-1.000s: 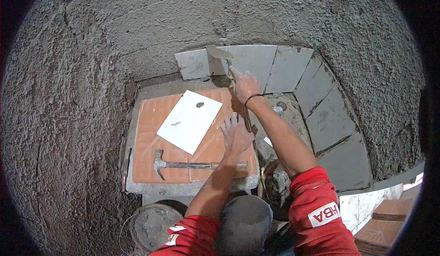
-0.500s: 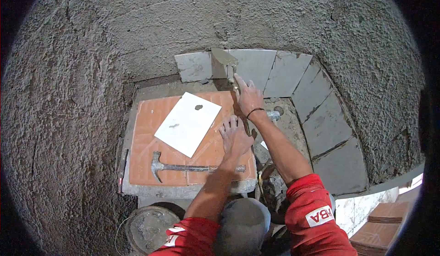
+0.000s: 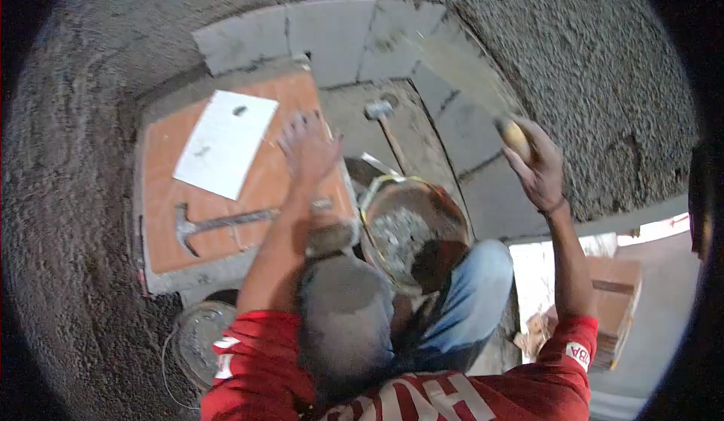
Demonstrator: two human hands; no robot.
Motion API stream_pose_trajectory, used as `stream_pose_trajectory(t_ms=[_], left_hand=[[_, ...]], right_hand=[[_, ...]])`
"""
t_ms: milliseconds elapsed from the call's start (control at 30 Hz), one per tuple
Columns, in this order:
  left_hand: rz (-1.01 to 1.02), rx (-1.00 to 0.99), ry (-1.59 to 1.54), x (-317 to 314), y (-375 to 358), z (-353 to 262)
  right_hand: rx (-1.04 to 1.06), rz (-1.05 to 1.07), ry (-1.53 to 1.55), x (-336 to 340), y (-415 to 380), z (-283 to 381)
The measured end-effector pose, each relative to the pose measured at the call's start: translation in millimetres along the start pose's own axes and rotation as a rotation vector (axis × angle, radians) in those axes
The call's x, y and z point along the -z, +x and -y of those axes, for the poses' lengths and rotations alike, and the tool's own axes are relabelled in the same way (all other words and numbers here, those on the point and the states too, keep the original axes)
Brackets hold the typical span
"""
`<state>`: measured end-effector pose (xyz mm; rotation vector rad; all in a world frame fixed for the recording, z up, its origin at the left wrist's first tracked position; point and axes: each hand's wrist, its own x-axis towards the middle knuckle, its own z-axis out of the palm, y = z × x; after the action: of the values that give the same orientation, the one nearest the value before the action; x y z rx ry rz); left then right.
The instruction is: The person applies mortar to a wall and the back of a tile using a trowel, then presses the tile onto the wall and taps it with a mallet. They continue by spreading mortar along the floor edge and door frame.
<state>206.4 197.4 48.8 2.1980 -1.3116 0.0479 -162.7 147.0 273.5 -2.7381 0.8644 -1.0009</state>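
My right hand (image 3: 541, 166) is wrapped round the wooden handle of a trowel (image 3: 514, 139), in front of the tiled wall at the right. Motion smears the trowel's blade, which points up and left across the grey wall tiles (image 3: 329, 40). My left hand (image 3: 308, 148) rests with its fingers apart on the right side of the orange tile surface (image 3: 260, 228). Left of that hand lies a white tile (image 3: 226, 145) with two grey mortar spots. A claw hammer (image 3: 226, 221) lies on the orange surface too, partly behind my left forearm.
A bucket with grey mortar (image 3: 400, 240) stands before my knees, and a mallet (image 3: 388, 130) lies beyond it. Another mortar bucket (image 3: 202, 338) is at the lower left. Rough plastered wall (image 3: 68, 157) curves around. Boxes (image 3: 612, 293) stand at the lower right.
My right hand has swung the trowel from the back wall tiles out to the right. The view has shifted right, bringing the mortar bucket into view. My left hand stays on the orange surface.
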Motion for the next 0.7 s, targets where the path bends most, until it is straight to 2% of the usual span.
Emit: stream_pose_trajectory(t_ms=[67,133,200,300,333,367,433,500,533,567,633,700], left_hand=[[-0.021,-0.002,0.016,-2,-3,-3],[-0.040,0.000,0.032,1,-3,-6],[-0.054,-0.024,0.000,-1,-3,-4],[-0.078,-0.055,-0.014,-5,-7,-2],[-0.093,-0.057,-0.005,-5,-5,-1],[-0.118,-0.048,0.003,-8,-3,3],[-0.180,-0.093,-0.025,-13,-2,7],[-0.165,-0.083,-0.032,-8,-4,1],[-0.168,-0.050,-0.004,-7,-4,-1],[-0.164,-0.022,0.023,-7,-5,-3],[-0.096,-0.028,-0.022,-1,-3,-5],[-0.010,-0.043,-0.057,0,-4,-4]], right_hand=[[-0.201,0.223,-0.033,48,-73,-27],[-0.082,0.406,-0.188,64,-143,-54],[-0.102,0.777,-0.589,73,-185,-56],[-0.048,0.797,-0.632,86,-203,-73],[-0.254,0.868,-0.608,91,-206,-72],[-0.193,0.763,-0.594,91,-210,-75],[-0.328,0.801,-0.478,86,-222,-86],[-0.310,0.817,-0.226,80,-217,-81],[-0.422,0.879,-0.096,77,-208,-73],[-0.358,0.758,0.049,67,-218,-78],[-0.878,0.902,0.288,62,-210,-68],[-0.910,1.124,0.183,52,-251,-112]])
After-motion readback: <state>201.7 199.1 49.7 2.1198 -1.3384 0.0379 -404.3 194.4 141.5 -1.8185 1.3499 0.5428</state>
